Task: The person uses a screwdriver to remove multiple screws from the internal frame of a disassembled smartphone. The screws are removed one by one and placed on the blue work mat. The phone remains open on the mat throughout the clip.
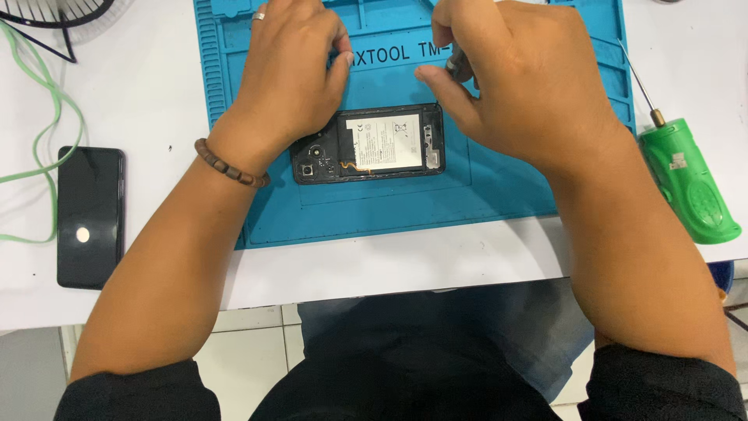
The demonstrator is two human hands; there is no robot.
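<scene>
From the head camera, looking down: the opened phone [368, 144] lies back-off on the blue work mat [506, 195], its long axis running left to right across me, camera end to my left, the white battery label in the middle. It sits just below both my hands, toward my body from the fingertips.

My left hand [284, 78] is curled over the phone's upper left corner, the wrist with the bead bracelet [230, 165] lying across that end; its fingers [340, 58] are bunched close together above the top edge, and I cannot tell whether they pinch anything. My right hand [518, 74] hovers over the upper right corner, fingers closed round a small dark metal tool [458, 64], thumb stretched out left. The tool's tip is hidden, so whether it touches the frame I cannot say.

Both hands are about equally near; the right one holds the tool above the phone's right end.

Off the mat on the white surface [156, 86]: a black phone [90, 216] at my left, a green-handled tool [689, 175] at my right.
</scene>
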